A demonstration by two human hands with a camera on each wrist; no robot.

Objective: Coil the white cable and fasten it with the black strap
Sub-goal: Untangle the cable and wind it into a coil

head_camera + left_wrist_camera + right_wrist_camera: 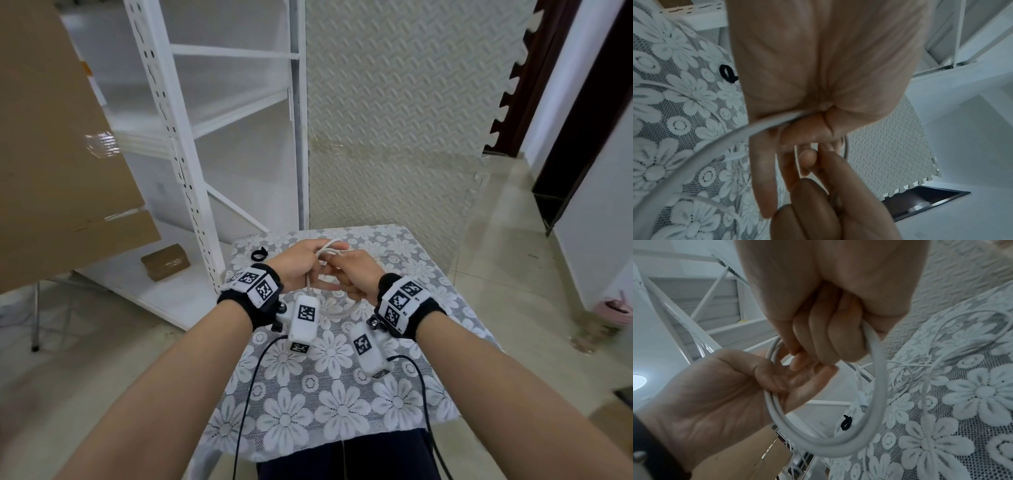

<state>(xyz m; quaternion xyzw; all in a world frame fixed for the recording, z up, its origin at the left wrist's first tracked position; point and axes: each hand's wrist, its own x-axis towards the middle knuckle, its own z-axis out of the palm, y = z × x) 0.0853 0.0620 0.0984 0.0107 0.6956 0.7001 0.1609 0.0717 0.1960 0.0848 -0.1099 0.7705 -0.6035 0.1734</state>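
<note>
Both hands meet above the far half of the small table (346,418), each holding part of the white cable (329,247). My left hand (297,265) grips a bundle of loops (774,404) in its curled fingers. My right hand (354,274) has its fingers curled round a strand (878,369) that arcs down into the loop. More loose cable (941,353) trails over the cloth, seen as well as the strand (701,154) in the left wrist view. The black strap (258,254), rolled into a small ring, lies on the table's far left corner, left of my left hand, untouched (728,73) (845,422).
The table wears a grey lace cloth with white flowers (342,394). A white metal shelf rack (191,171) stands behind it to the left, beside a large cardboard box (51,154). A small brown box (166,262) sits on the rack's bottom shelf. Black wrist-camera leads (250,394) hang over the table's near edge.
</note>
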